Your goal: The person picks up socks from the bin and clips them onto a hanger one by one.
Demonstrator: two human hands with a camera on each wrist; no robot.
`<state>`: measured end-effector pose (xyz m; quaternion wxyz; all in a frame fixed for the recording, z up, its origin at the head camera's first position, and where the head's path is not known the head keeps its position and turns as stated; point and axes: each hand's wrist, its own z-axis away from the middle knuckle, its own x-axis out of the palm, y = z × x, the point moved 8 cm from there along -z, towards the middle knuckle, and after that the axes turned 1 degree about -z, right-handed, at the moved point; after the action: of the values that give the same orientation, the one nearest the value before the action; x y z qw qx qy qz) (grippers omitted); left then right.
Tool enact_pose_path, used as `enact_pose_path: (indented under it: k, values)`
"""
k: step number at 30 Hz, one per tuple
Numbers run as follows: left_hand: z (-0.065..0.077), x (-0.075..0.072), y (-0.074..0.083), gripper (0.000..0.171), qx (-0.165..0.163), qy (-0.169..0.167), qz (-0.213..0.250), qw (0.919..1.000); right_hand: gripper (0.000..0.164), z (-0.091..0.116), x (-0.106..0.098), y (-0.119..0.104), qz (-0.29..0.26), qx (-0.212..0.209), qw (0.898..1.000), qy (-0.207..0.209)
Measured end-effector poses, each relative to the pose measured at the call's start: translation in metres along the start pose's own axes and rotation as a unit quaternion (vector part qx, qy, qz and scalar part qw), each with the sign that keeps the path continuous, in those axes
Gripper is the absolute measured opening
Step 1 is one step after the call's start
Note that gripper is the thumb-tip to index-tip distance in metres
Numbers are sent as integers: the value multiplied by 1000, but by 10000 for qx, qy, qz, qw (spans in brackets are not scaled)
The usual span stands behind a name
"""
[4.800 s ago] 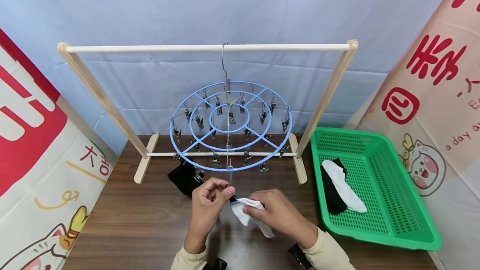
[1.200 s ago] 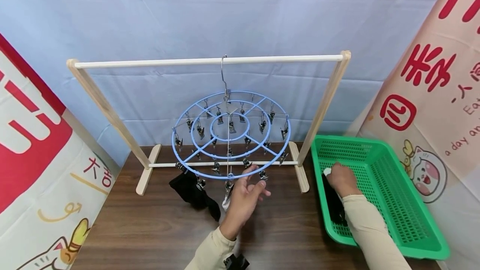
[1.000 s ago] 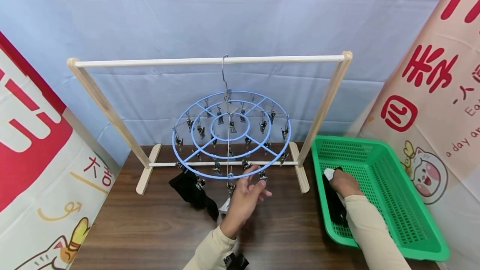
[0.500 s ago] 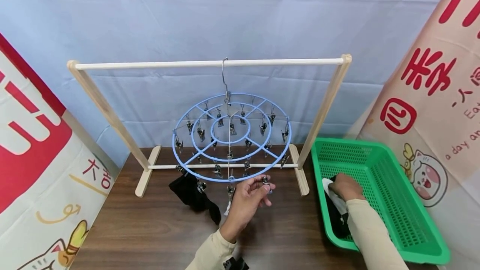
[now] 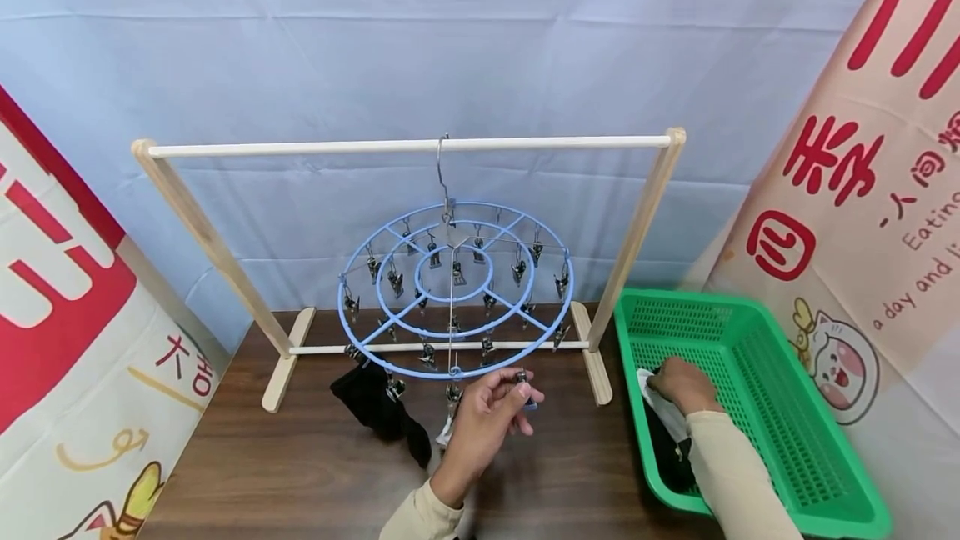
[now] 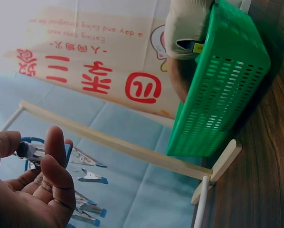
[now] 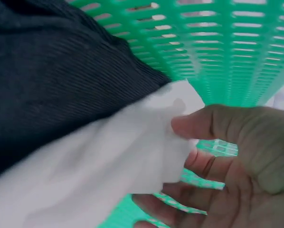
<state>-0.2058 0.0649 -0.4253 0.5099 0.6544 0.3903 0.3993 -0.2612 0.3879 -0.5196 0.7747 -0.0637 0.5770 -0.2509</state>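
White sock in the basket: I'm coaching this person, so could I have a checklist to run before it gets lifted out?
1. Right hand grips the white sock: ok, pinched near its edge.
2. White sock clear of the black sock: not ok, they touch.
3. Left hand holds a clip: ok.
4. That clip without cloth: ok, nothing hangs from it.
5. That clip squeezed open: cannot tell, partly hidden.
6. Hanger hooked over the bar: ok.

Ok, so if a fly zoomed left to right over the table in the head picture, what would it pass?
The rack's left foot, the hanging black sock, the clipped white sock, the left grip, the rack's right foot, then the green basket.
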Motion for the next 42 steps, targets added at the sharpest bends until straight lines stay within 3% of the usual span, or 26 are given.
enact_pose_path:
  k: [8, 14, 23, 29, 36, 42]
  values:
    - [4, 1, 0, 27, -9, 5, 31, 10000, 38, 11, -6, -16, -172, -612, 9978, 159]
    - [5, 0, 2, 24, -33, 38, 28, 10000, 41, 31, -27, -37, -99, -1039, 9937, 414]
    - [2, -4, 13, 20, 464, 19, -246, 9986, 29, 74, -62, -70, -366, -1669, 9805, 969]
    - [0, -5, 18, 20, 598, 63, -383, 9975, 12, 89, -75, -73, -781, -1594, 9805, 849]
    - [0, -3, 15, 23, 537, -105, -414, 9976, 18, 102, -80, -70, -1115, -1387, 9810, 766]
    - [0, -5, 16, 25, 455, 9, -337, 9984, 25, 116, -88, -72, -1232, -1394, 9782, 925]
